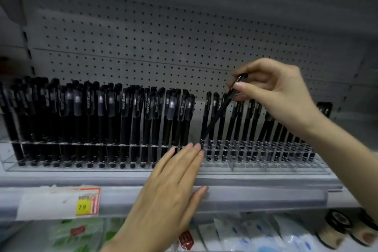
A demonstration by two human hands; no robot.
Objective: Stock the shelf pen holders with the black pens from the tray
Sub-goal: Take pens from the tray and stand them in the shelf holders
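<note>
Head view: the right hand [276,92] pinches one black pen [216,116] near its capped upper end, between thumb and fingertips. The pen is tilted, upper end to the right, and its lower tip sits at a front slot of the clear pen holder [266,166] on the shelf. The left hand [169,186] lies flat and grips nothing. Its straight fingers touch the holder's front edge just left of that slot, and its thumb rests on the shelf edge rail [266,194]. Upright stocked pens [102,118] fill the holder's left section. The right section holds pens in its rear rows. A pegboard [143,37] stands behind. A yellow price label [87,202] is fixed on the rail. Packets [245,235] and tape rolls [337,221] lie on the lower shelf.
</note>
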